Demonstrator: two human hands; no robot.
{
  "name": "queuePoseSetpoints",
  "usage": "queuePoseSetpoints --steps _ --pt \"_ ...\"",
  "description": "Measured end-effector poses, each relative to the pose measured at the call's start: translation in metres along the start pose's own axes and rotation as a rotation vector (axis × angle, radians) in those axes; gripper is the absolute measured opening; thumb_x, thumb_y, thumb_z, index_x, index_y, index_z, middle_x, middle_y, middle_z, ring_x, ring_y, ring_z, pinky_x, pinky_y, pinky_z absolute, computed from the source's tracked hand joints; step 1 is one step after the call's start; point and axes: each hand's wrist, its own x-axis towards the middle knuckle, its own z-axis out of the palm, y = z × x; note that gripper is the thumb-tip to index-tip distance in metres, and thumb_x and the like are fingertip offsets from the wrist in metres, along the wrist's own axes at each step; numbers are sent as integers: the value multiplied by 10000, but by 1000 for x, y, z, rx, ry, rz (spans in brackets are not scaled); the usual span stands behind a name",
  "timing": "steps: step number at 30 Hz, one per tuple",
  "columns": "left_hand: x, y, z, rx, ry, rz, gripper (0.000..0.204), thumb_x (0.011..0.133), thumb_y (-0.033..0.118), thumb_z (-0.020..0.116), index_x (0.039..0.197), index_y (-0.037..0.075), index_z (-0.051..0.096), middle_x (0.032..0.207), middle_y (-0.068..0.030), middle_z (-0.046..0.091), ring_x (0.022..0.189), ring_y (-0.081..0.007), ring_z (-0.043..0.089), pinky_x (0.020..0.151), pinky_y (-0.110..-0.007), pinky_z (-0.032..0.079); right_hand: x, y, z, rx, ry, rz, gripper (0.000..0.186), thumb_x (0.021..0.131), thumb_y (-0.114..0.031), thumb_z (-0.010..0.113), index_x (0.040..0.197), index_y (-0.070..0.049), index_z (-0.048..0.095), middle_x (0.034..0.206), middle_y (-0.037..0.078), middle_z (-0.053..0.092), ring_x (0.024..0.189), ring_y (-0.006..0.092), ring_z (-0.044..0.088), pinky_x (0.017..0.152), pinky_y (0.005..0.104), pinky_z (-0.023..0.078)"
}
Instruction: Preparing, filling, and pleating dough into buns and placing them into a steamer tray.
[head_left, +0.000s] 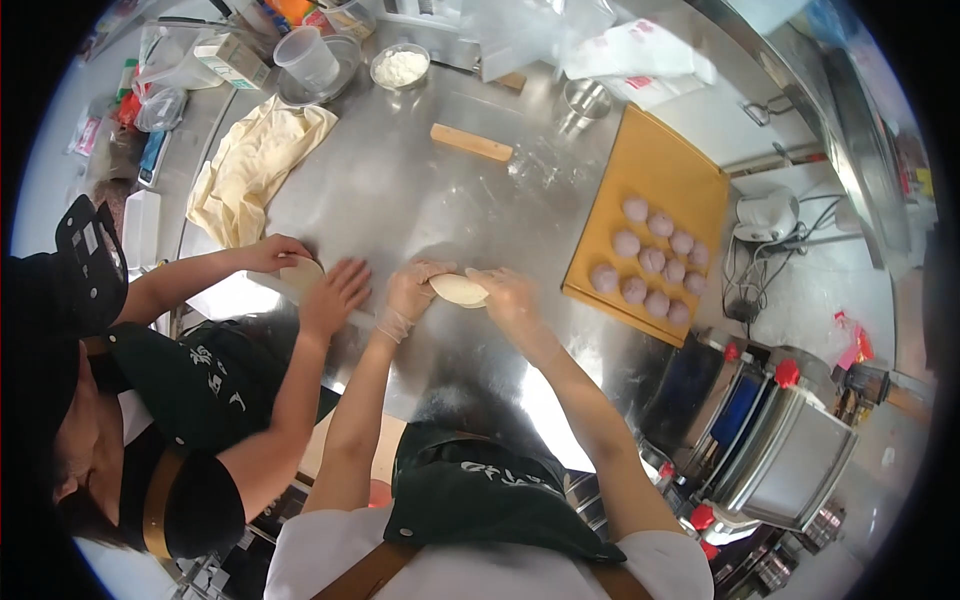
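Observation:
A pale, oval, flattened piece of dough [459, 290] is held between my two hands over the metal worktop [400, 190]. My left hand [410, 291], in a clear thin glove, grips the dough's left end. At the opposite end, my right hand [511, 303] has its fingers closed on the edge; it is slightly blurred, and its thumb side lies near the dough's upper rim. Just left of me, a co-worker's hands [338, 298] are at a flat pale piece [300, 272], partly hidden by the fingers.
To the right, a yellow-brown board [640, 150] bears several pale purple balls [652, 260]. Farther back lie a wooden bar [471, 142], a metal cup [586, 104], a bowl of white powder [401, 68] and a cream cloth [255, 165]. A metal roller machine [785, 460] stands at lower right.

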Motion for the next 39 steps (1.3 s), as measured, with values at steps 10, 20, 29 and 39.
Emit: queuePoseSetpoints --steps 10,20,29,39 --pt "-87 146 108 -2045 -309 -557 649 917 615 478 1338 123 512 1323 -133 558 1206 -297 554 1013 -458 474 -85 -81 -177 833 -59 934 292 915 -195 660 1116 15 674 936 65 700 860 111 605 790 269 488" --pt "-94 160 187 -1936 -157 -661 472 993 361 437 1387 102 465 1378 -147 517 1262 -327 503 1052 -511 436 -95 43 -230 10 361 709 351 852 -172 705 1155 -5 648 1055 156 702 949 259 690 816 342 533" --pt "-42 143 206 -1955 -67 -737 467 1015 383 386 1388 108 453 1300 -110 581 1159 -305 590 949 -481 530 30 229 -229 -644 -77 280 569 705 -138 788 1229 -67 580 1162 167 595 1076 305 592 914 396 506" --pt "-8 147 185 -1899 -61 -640 471 1006 374 412 1387 100 455 1342 -116 546 1220 -284 545 1023 -466 474 66 272 -227 -358 -315 518 489 735 -81 729 1210 -54 614 1108 148 613 1061 276 609 849 359 534"
